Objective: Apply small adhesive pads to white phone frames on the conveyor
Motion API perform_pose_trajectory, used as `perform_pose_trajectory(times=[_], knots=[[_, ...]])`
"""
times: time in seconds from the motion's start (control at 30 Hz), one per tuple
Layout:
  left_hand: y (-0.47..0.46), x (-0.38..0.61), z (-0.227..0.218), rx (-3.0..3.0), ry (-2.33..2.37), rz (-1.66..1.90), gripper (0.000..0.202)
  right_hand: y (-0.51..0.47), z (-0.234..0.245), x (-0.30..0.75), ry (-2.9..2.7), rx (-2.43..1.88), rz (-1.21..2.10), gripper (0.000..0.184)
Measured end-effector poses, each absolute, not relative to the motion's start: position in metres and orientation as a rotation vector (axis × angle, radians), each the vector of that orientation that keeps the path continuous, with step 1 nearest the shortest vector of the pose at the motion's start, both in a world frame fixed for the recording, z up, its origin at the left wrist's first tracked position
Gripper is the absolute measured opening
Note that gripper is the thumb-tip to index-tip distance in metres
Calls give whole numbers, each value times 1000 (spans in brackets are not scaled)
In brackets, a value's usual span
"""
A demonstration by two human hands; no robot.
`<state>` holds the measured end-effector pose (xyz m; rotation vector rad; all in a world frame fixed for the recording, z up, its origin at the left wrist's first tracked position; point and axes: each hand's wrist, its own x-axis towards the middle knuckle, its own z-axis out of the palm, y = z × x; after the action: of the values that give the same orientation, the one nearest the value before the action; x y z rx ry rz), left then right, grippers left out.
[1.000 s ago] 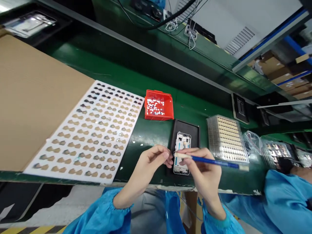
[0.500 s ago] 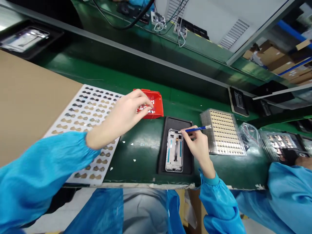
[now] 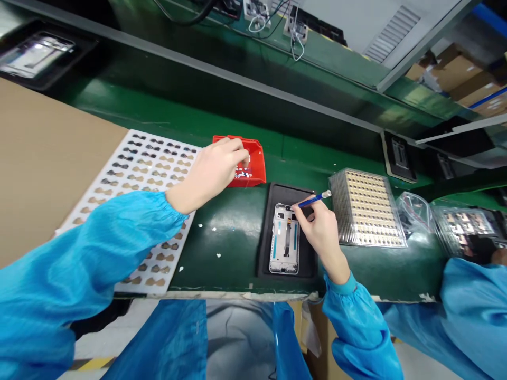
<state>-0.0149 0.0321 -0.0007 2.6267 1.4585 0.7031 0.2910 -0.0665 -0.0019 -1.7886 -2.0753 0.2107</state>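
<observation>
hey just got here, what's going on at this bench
A person is working on a phone frame that lies in a black tray. The right hand holds a blue pen-like stick at the frame's top end; whether it touches is hard to tell. The left hand is at the red bin of small pieces, its fingertips partly hidden, so any grip is unclear. A sheet of brown shapes lies left, partly under the left arm.
</observation>
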Motion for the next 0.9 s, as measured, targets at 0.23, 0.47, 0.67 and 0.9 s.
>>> perform_pose_trajectory(times=[0.23, 0.47, 0.67, 0.9], knots=[[44, -3, -2, 2588, 1473, 561, 34, -75, 16, 270, -2403, -2000, 37, 17], [53, 12, -10, 2506, 1521, 537, 35, -85, 17, 281, -2205, -1845, 376, 11], [60, 6, -21, 2498, 1204, 617, 48, -147, 36, 303, -1707, -1561, 748, 23], [72, 12, -21, 2179, 1369, 845, 19, -210, 26, 283, -1897, -1582, 1304, 15]])
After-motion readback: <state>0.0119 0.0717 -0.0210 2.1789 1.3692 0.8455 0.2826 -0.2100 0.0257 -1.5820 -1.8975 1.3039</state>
